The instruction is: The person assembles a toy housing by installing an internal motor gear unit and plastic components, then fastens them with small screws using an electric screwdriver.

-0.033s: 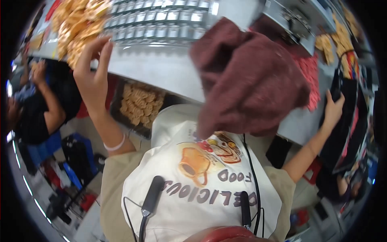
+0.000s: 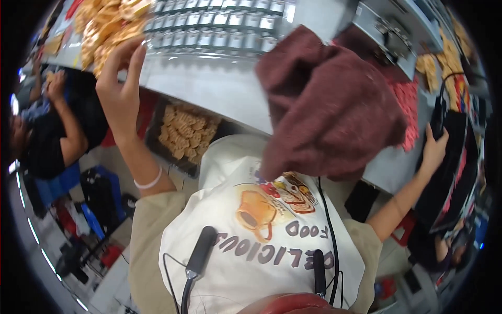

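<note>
My left hand (image 2: 119, 86) is raised at the near edge of a pile of orange-yellow moulded pieces (image 2: 112, 31). Its thumb and forefinger come together in a pinch; anything between the tips is too small to make out. Far to the right, my right hand (image 2: 435, 152) has its fingers around a black handle (image 2: 438, 112) with a cord at its top end. A maroon cloth (image 2: 334, 104) drapes over something in front of me and hides what is under it.
Beyond the white table's edge (image 2: 209, 89) lies a clear tray with rows of small metallic parts (image 2: 219, 23). Below it, a dark bin (image 2: 151, 141) contains tan pieces (image 2: 188, 133). A grey metal machine (image 2: 395, 29) stands back right, near pink textured material (image 2: 405, 112). Another person (image 2: 47, 141) sits at left.
The view has shifted slightly, so the table's things appear a little further right. My left hand keeps its pinch; my right hand is still on the black handle.
</note>
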Demonstrator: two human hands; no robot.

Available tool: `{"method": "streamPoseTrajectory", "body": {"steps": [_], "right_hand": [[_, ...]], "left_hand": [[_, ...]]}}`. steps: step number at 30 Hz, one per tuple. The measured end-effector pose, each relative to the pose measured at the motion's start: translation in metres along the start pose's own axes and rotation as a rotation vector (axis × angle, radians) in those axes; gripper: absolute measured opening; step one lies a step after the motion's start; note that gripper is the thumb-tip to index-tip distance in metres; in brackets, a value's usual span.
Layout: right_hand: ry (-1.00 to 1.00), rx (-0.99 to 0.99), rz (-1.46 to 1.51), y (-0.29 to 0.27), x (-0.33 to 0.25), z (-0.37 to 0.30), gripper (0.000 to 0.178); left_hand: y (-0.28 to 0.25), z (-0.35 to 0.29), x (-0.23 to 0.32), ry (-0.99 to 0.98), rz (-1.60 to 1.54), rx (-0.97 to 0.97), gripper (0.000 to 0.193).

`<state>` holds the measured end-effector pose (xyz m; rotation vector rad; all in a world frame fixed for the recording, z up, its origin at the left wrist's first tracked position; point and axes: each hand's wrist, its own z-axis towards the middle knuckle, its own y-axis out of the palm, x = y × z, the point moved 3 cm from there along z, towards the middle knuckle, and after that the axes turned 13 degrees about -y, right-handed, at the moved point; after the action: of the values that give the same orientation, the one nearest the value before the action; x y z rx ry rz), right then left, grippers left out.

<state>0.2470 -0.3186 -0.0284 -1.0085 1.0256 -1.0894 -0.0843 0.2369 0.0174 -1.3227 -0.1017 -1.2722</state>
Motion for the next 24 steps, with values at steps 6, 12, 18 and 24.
{"method": "streamPoseTrajectory", "body": {"steps": [6, 12, 18, 24], "right_hand": [[-0.141, 0.010, -0.030, 0.011, -0.006, 0.016, 0.070], [-0.165, -0.045, 0.360, 0.005, 0.011, 0.025, 0.057], [-0.381, 0.031, 0.419, -0.008, -0.045, 0.103, 0.045], [-0.359, -0.380, 0.417, 0.047, -0.074, 0.158, 0.050]], "left_hand": [[0.012, 0.007, -0.020, 0.126, 0.375, -0.006, 0.034], [0.032, 0.002, -0.034, 0.127, 0.490, 0.122, 0.029], [0.032, -0.006, -0.031, 0.120, 0.449, 0.199, 0.025], [0.031, 0.004, -0.040, -0.035, 0.244, 0.119, 0.021]]}}
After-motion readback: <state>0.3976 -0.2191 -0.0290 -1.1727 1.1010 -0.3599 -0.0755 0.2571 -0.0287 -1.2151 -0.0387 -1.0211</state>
